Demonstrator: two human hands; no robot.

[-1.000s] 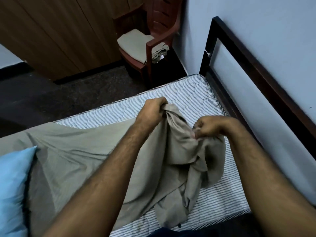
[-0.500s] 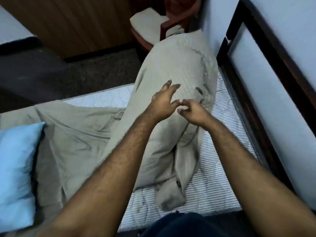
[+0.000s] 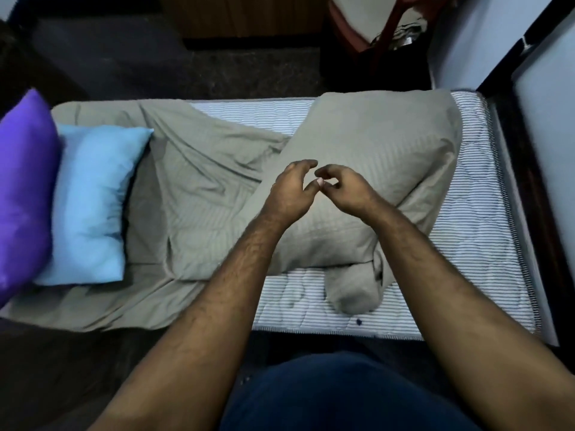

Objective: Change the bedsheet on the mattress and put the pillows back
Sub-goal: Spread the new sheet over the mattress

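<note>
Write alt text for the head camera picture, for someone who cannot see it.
Seen from above, a person's left hand and right hand hover empty, fingers loosely curled, over a rumpled grey bedsheet half spread across a striped mattress. A blue pillow and a purple pillow lie at the bed's left end.

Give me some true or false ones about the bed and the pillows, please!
1. The blue pillow lies beside the purple pillow. True.
2. The grey sheet covers the whole mattress. False: striped mattress shows bare at the right end.
3. Both hands grip the sheet. False: the left hand and right hand hold nothing, fingers loosely curled above it.
4. A chair stands on the floor beyond the bed. True.
</note>
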